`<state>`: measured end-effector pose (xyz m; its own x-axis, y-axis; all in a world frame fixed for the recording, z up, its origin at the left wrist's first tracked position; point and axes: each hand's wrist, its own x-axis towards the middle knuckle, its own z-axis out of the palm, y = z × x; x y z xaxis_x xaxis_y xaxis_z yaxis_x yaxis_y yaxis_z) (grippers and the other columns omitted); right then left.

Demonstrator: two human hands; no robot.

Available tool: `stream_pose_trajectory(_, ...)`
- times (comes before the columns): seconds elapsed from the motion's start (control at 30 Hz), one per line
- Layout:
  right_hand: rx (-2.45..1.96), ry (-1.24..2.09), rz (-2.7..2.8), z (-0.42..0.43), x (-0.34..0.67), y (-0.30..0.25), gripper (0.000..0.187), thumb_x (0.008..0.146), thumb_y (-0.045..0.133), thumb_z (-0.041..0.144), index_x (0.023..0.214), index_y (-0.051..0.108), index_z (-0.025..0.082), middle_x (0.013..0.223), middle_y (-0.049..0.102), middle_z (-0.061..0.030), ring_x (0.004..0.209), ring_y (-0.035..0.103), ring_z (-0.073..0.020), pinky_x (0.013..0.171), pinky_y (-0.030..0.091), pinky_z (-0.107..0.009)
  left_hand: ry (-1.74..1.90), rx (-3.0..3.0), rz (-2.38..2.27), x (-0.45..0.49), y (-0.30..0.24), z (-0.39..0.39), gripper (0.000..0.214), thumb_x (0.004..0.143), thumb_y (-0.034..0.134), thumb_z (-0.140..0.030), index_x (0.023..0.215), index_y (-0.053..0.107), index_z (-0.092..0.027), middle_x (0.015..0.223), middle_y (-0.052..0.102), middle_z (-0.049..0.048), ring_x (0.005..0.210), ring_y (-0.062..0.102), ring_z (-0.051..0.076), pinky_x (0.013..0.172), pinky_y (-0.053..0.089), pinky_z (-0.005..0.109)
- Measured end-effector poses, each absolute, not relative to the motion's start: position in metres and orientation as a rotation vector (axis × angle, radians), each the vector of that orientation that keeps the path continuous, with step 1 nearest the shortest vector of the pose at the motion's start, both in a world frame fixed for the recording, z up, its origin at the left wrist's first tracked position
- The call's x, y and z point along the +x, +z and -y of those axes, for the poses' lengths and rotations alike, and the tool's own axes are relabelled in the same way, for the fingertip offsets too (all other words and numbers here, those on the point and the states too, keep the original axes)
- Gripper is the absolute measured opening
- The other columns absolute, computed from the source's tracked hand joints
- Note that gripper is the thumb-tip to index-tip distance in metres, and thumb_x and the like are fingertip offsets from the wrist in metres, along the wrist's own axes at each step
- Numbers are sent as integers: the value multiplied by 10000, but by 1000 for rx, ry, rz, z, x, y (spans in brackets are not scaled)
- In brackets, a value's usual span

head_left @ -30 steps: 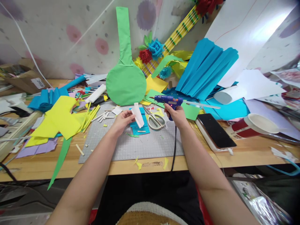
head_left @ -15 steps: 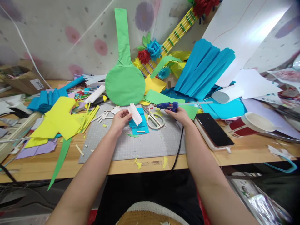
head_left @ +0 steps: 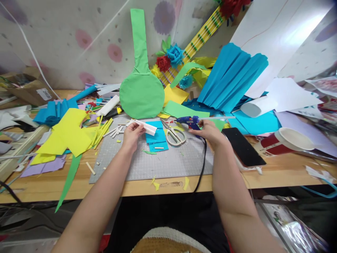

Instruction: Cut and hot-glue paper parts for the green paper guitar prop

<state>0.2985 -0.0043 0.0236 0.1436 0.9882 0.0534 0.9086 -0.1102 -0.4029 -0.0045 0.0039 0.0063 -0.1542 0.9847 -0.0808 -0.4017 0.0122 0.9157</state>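
Observation:
My left hand [head_left: 133,134] pinches a small folded white paper piece [head_left: 146,127], holding it almost level just above the grey cutting mat [head_left: 158,163]. Under the piece lie blue paper scraps [head_left: 157,137]. My right hand [head_left: 209,129] is curled around the handle of a blue glue gun [head_left: 187,120], which rests low at the mat's far edge with its nozzle pointing left. The gun's black cord [head_left: 201,165] runs back over the table's front edge. White-handled scissors [head_left: 175,135] lie between my hands.
A black phone [head_left: 243,147] and a tipped red paper cup [head_left: 285,140] lie to the right. A round green paper shape [head_left: 142,93], pleated blue paper [head_left: 231,75] and paper flowers [head_left: 170,58] stand behind. Yellow paper [head_left: 68,133] and strips litter the left.
My right hand has lowered the glue gun from upright in the air to the mat's far edge. My left hand has tipped the white paper piece from upright to nearly level.

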Motion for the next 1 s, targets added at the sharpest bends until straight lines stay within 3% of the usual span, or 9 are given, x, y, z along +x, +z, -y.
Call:
stream_pose_trajectory(0.17, -2268, 614, 1997, 22, 301, 48, 515, 586, 545, 696, 644, 451, 194, 630, 517, -16, 575, 456, -148, 498, 288, -262, 1504, 774, -1094, -3, 8, -3, 179, 595, 686, -151, 723, 565, -118, 674, 580, -7, 604, 574, 86, 638, 492, 237)
stream_pose_trajectory(0.3, -1941, 803, 2260, 24, 279, 53, 450, 672, 512, 638, 644, 456, 192, 613, 506, 6, 556, 437, -116, 502, 279, -245, 1497, 743, -1103, -2, 9, -3, 176, 601, 678, -133, 734, 563, -125, 668, 579, -11, 590, 579, 85, 640, 499, 246)
stream_pose_trajectory(0.43, -1821, 475, 2270, 19, 242, 40, 340, 713, 552, 515, 815, 502, 194, 794, 592, -28, 676, 514, -143, 549, 319, -240, 1495, 670, -1080, -2, 11, -4, 134, 632, 650, -112, 720, 550, -131, 656, 589, -8, 596, 593, 84, 664, 508, 247)
stream_pose_trajectory(0.53, -1940, 291, 2309, 18, 219, 30, 368, 714, 571, 479, 905, 515, 170, 912, 607, -87, 802, 558, -195, 613, 365, -262, 1472, 615, -1049, -2, 12, -5, 115, 659, 634, -122, 709, 533, -138, 654, 596, -7, 606, 595, 85, 658, 514, 246)
stream_pose_trajectory(0.7, -2101, 144, 2304, 18, 208, 28, 362, 750, 507, 476, 891, 542, 145, 915, 631, -132, 851, 589, -256, 661, 400, -307, 1453, 579, -1070, -3, 13, -3, 111, 673, 634, -120, 696, 527, -140, 645, 587, -17, 578, 581, 77, 602, 508, 222)
stream_pose_trajectory(0.83, -2000, 528, 2068, 15, 223, 33, 278, 743, 504, 439, 805, 550, 173, 831, 653, -75, 775, 605, -197, 612, 397, -258, 1505, 533, -1056, -2, 15, -4, 110, 690, 628, -94, 689, 526, -135, 629, 596, -11, 601, 603, 82, 663, 514, 233)
stream_pose_trajectory(0.93, -1694, 976, 1806, 13, 233, 35, 272, 764, 462, 424, 867, 522, 180, 821, 652, -48, 705, 602, -147, 569, 399, -232, 1543, 463, -1027, -2, 16, -6, 94, 718, 578, -41, 692, 542, -125, 643, 616, -1, 639, 624, 82, 697, 521, 221)
stream_pose_trajectory(1.0, -1474, 1074, 1721, 13, 233, 34, 310, 755, 470, 430, 934, 495, 178, 870, 638, -47, 713, 592, -134, 581, 407, -230, 1541, 427, -992, -2, 16, -7, 110, 724, 549, -6, 718, 574, -113, 695, 642, 16, 690, 638, 82, 720, 520, 195)
